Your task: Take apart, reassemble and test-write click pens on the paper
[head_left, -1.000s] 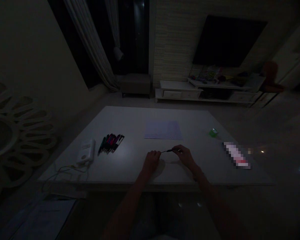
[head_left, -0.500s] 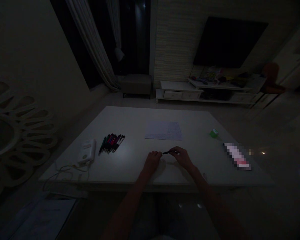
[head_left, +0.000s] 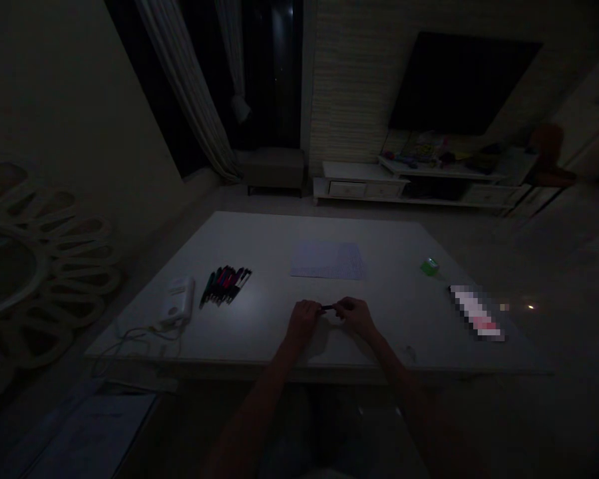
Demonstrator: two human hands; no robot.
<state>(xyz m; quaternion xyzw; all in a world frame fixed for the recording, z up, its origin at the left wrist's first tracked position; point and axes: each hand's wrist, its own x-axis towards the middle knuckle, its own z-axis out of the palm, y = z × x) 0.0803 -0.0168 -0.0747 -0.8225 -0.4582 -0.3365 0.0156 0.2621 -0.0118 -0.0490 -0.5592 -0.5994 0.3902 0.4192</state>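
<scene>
A thin dark pen (head_left: pixel 327 308) spans the gap between my two hands, low over the white table (head_left: pixel 259 233). My left hand (head_left: pixel 304 318) is closed round its left end. The fingers of my right hand (head_left: pixel 353 314) pinch its right end. Beyond the hands lies a sheet of paper (head_left: pixel 327 259) with faint marks. Several pens (head_left: pixel 225 285) in green, red, purple and dark colours lie side by side to the left of my hands. The picture is dim, so the pen's details are hard to make out.
A white box-shaped device (head_left: pixel 178 301) with cables (head_left: pixel 130 336) stands at the table's left. On the right are a small green object (head_left: pixel 430 267) and a blurred-out phone-like object (head_left: pixel 476 314). Papers (head_left: pixel 100 432) lie below the table's left front edge.
My right hand has moved slightly left, closer to my left hand, and less of the pen shows between them. The whole view has shifted a little.
</scene>
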